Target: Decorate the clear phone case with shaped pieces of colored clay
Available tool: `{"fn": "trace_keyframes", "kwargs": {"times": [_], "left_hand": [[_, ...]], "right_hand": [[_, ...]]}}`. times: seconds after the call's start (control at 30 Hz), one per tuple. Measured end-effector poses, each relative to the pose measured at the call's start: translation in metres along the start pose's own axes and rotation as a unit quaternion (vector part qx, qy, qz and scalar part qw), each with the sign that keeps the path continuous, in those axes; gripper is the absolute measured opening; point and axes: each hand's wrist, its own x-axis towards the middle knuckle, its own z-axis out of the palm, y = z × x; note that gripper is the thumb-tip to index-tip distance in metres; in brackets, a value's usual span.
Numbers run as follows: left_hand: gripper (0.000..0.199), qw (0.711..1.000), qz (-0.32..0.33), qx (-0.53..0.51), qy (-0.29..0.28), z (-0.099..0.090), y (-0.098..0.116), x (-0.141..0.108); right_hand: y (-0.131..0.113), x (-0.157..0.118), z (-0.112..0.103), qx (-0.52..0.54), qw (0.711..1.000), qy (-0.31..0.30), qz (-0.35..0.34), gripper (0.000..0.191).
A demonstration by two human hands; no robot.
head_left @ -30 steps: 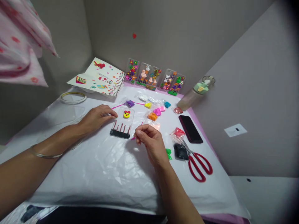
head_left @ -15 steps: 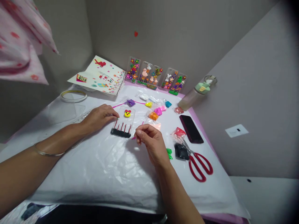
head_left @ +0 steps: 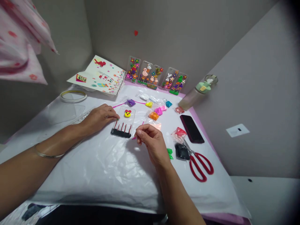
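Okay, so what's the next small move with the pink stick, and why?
Probably bring the thin pink stick, pinched in the right hand, over to the clear phone case; the left hand already steadies the case's edge, and the stick's tip sits just beside it.

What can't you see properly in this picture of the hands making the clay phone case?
- Head view: most of the pink stick is hidden inside the right hand; how its grip closes cannot be told.
- The left edge of the clear phone case is covered by the left hand.
- The finished cases at the wall are too small for detail.
- The black thing at the bottom edge is cut off.
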Motion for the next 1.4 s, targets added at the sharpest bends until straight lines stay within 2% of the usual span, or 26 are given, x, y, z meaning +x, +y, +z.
{"fn": "trace_keyframes", "kwargs": {"times": [0.57, 0.9, 1.07, 1.27, 1.4], "left_hand": [[0.034, 0.998, 0.030, 0.044, 0.020, -0.004, 0.000, -0.007], [0.036, 0.993, 0.083, 0.080, 0.014, -0.011, 0.005, -0.012], [0.033, 0.991, 0.099, 0.089, 0.016, -0.009, 0.002, -0.011], [0.038, 0.981, 0.138, 0.127, 0.040, -0.008, -0.001, -0.012], [0.038, 0.979, 0.144, 0.143, 0.027, -0.008, -0.002, -0.012]], "right_hand": [[-0.001, -0.001, -0.001, 0.000, 1.000, -0.001, -0.002, 0.016], [-0.002, -0.001, -0.002, 0.008, 1.000, -0.003, -0.008, 0.014], [-0.001, -0.001, -0.003, 0.016, 1.000, -0.006, -0.010, 0.013], [-0.002, 0.000, -0.003, 0.021, 1.000, -0.009, -0.010, 0.012], [-0.001, 0.000, -0.003, 0.022, 1.000, -0.008, -0.011, 0.013]]}}
